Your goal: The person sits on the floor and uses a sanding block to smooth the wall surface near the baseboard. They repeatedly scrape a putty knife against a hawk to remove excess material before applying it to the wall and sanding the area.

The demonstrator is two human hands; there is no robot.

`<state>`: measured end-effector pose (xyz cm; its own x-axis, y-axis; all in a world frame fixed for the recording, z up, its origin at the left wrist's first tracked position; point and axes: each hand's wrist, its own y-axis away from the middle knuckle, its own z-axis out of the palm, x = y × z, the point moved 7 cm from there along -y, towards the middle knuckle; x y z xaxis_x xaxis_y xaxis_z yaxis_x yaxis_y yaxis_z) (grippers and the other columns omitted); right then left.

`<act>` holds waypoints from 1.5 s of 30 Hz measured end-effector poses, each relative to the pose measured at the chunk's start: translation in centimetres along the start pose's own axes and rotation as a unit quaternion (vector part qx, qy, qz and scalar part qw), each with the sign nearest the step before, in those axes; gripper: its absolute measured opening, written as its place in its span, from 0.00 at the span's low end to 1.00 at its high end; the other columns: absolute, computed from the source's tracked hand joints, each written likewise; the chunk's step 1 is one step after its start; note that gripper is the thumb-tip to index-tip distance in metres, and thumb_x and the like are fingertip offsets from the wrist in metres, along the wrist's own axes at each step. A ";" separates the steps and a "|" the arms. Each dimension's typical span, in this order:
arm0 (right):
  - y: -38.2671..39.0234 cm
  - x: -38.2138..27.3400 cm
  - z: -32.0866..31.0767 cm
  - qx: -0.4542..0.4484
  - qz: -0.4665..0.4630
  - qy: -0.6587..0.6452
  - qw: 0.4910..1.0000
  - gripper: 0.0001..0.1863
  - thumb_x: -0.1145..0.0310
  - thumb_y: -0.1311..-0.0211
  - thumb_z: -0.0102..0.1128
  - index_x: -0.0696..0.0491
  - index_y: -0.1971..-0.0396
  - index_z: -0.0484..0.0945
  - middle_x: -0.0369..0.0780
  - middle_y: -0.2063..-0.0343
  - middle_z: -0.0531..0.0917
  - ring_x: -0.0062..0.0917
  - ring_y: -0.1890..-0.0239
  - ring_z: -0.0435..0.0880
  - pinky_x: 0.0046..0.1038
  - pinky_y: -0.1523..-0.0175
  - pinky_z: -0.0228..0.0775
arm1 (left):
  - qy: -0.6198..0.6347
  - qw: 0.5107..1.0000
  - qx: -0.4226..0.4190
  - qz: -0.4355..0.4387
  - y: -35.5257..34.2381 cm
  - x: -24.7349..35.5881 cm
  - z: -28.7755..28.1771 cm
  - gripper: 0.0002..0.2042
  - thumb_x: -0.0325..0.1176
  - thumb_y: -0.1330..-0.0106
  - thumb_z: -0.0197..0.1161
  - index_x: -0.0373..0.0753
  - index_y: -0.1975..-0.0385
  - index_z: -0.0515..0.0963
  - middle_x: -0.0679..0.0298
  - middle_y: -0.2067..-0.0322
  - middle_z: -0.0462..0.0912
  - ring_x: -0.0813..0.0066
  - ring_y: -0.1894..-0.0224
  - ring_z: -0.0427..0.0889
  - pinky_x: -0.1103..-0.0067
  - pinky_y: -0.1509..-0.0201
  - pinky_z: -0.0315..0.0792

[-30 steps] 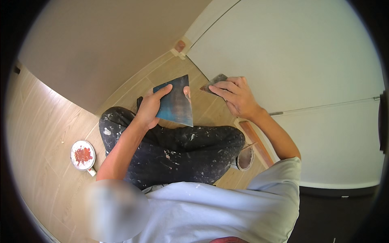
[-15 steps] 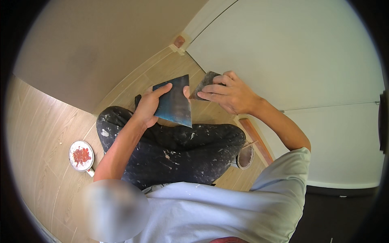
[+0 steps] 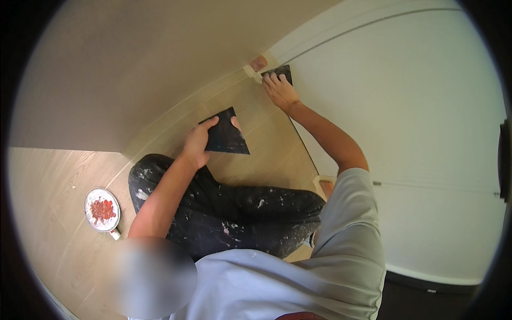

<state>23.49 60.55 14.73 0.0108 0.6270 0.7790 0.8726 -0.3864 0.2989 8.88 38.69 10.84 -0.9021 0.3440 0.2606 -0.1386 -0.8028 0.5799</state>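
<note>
In my left hand [image 3: 199, 140] I grip a wide dark metal spreader [image 3: 223, 136] over my crossed legs, with a lump of pink paste [image 3: 236, 122] at its right edge. My right hand [image 3: 279, 92] is stretched out to the low corner between the beige wall and white door panel, its curled fingers on a small dark scraper [image 3: 282, 70]. The scraper is beside a pinkish patch [image 3: 258, 63] edged with pale masking tape [image 3: 251, 73]; whether it touches the patch I cannot tell.
A round lid [image 3: 100, 209] with red material and a handle lies on the wood floor [image 3: 64, 250] to the left. The beige wall [image 3: 133, 64] and white panel [image 3: 416, 106] bound the corner. Another pinkish patch [image 3: 326, 187] is partly hidden beside my right arm.
My right hand has moved from beside the spreader forward into the corner with the small scraper. The spreader has lowered slightly and looks darker. The view has shifted.
</note>
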 end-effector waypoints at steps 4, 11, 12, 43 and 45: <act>-4.3 -1.9 5.4 -0.051 -0.019 0.081 0.995 0.22 0.61 0.32 0.49 0.54 0.42 0.75 0.39 0.45 0.73 0.31 0.41 0.68 0.35 0.43 0.60 | -0.005 1.000 -0.003 -0.001 0.0 -0.1 0.0 0.18 0.36 0.31 0.61 0.31 0.47 0.75 0.54 0.53 0.82 0.63 0.55 0.84 0.66 0.49 0.80; -7.1 -3.9 8.8 -0.071 -0.009 0.100 0.992 0.20 0.59 0.32 0.52 0.52 0.47 0.82 0.40 0.42 0.72 0.35 0.37 0.65 0.42 0.37 0.57 | -0.021 1.000 -0.002 -0.005 -0.1 -0.2 -0.1 0.21 0.37 0.33 0.64 0.31 0.46 0.72 0.58 0.54 0.82 0.68 0.53 0.83 0.72 0.48 0.78; -7.2 -3.9 9.1 -0.063 0.005 0.096 0.993 0.20 0.59 0.32 0.52 0.51 0.48 0.83 0.40 0.41 0.72 0.36 0.36 0.65 0.43 0.36 0.57 | -0.024 1.000 0.000 -0.004 0.1 -0.1 0.2 0.21 0.37 0.33 0.64 0.31 0.46 0.72 0.58 0.54 0.82 0.68 0.53 0.83 0.72 0.48 0.78; -7.6 -6.2 8.6 -0.143 -0.048 0.130 0.980 0.20 0.59 0.34 0.54 0.49 0.46 0.82 0.41 0.41 0.71 0.36 0.36 0.64 0.42 0.37 0.56 | -0.037 0.999 -0.023 -0.026 0.8 0.1 1.2 0.21 0.39 0.31 0.63 0.33 0.44 0.72 0.59 0.54 0.81 0.70 0.53 0.83 0.72 0.46 0.77; -8.3 -5.6 8.4 -0.129 -0.038 0.137 0.981 0.19 0.59 0.34 0.54 0.49 0.47 0.83 0.41 0.42 0.71 0.37 0.36 0.64 0.43 0.37 0.55 | -0.048 0.998 -0.023 -0.019 1.0 0.3 1.5 0.21 0.39 0.31 0.63 0.33 0.44 0.71 0.59 0.54 0.81 0.69 0.52 0.83 0.72 0.46 0.77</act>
<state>20.27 65.94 3.29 -0.2119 0.4685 0.8577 0.7127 -0.5264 0.4636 9.08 38.67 12.64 -0.8534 0.4170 0.3128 -0.1920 -0.8093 0.5551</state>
